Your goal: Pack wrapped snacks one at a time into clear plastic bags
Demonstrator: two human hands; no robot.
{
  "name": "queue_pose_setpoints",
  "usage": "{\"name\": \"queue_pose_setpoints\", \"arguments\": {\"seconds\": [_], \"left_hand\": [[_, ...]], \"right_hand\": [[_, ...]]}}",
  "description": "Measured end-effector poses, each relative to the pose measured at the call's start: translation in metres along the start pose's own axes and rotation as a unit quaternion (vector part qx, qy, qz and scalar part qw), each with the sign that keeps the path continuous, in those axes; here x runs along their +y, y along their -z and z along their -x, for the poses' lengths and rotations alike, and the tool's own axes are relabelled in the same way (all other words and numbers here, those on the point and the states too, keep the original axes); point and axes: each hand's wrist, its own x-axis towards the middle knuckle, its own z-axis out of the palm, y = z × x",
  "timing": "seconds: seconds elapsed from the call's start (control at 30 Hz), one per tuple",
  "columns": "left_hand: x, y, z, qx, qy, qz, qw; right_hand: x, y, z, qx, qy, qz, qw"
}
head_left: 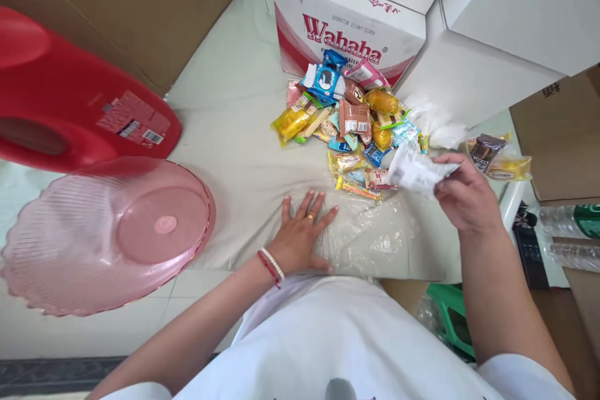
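Observation:
My left hand (300,234) lies flat with fingers spread on the pale covered surface, at the edge of a clear plastic sheet (375,231). In my right hand (469,194) is a white and silver packet (415,172), slightly blurred and pinched at its right end. It hangs over the near right side of a heap of wrapped snacks (354,119). The heap mixes yellow, brown, blue and pink wrappers. Just beyond my right hand, a dark cocoa packet (486,151) and a yellow snack packet (510,169) lie at the right edge.
A pink ribbed plastic bowl (164,225) stands tilted at the left, beside a big red jug (89,100). Behind the heap is a white Wahaha carton (347,31). Crumpled clear plastic (435,122) lies right of the heap. A green stool (450,315) shows below the right edge.

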Motion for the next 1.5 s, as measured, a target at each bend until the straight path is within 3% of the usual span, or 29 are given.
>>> {"name": "queue_pose_setpoints", "arguments": {"seconds": [0.1, 0.2, 0.3, 0.4, 0.53, 0.6, 0.67, 0.83, 1.07, 1.17, 1.27, 1.37, 1.43, 1.5], "left_hand": [[-0.018, 0.015, -0.009, -0.034, -0.058, -0.022, 0.998], [-0.031, 0.027, -0.015, -0.069, -0.106, -0.049, 0.991], [-0.041, 0.034, -0.01, -0.08, -0.108, -0.07, 0.988], [-0.045, 0.04, 0.006, -0.053, -0.088, -0.074, 0.992], [-0.028, 0.041, 0.029, 0.068, -0.056, -0.051, 0.995], [-0.012, 0.033, 0.033, 0.125, -0.057, -0.023, 0.99], [0.001, 0.022, 0.031, 0.139, -0.059, 0.003, 0.988], [-0.004, -0.001, 0.026, 0.081, 0.009, -0.001, 0.997], [-0.029, 0.0, 0.035, 0.025, -0.028, -0.004, 0.999], [-0.029, 0.001, 0.034, 0.023, -0.029, -0.007, 0.999], [-0.028, 0.001, 0.036, 0.026, -0.027, -0.015, 0.999], [-0.025, 0.002, 0.043, 0.048, -0.021, -0.023, 0.998], [-0.022, 0.004, 0.05, 0.066, -0.029, -0.021, 0.997], [-0.019, 0.006, 0.059, 0.063, -0.062, -0.006, 0.996]], "right_hand": [[-0.004, -0.016, 0.023, -0.169, -0.053, -0.072, 0.982], [-0.001, -0.051, 0.024, -0.285, -0.052, -0.029, 0.957], [0.001, -0.075, 0.021, -0.244, -0.005, 0.155, 0.957], [-0.003, -0.081, 0.029, -0.183, 0.074, 0.321, 0.926], [-0.004, -0.084, 0.035, -0.326, 0.25, 0.36, 0.838], [-0.002, -0.091, 0.03, -0.377, 0.292, 0.369, 0.798], [0.0, -0.097, 0.024, -0.385, 0.295, 0.386, 0.785], [0.003, -0.084, 0.034, -0.341, 0.219, 0.454, 0.794], [0.006, -0.045, 0.057, -0.294, 0.155, 0.411, 0.849], [-0.011, -0.054, 0.053, -0.274, 0.171, 0.402, 0.857], [-0.024, -0.082, 0.045, -0.294, 0.176, 0.429, 0.836], [-0.019, -0.111, 0.037, -0.325, 0.163, 0.445, 0.818], [-0.011, -0.118, 0.037, -0.332, 0.159, 0.423, 0.828], [-0.002, -0.109, 0.045, -0.32, 0.167, 0.372, 0.855]]}}
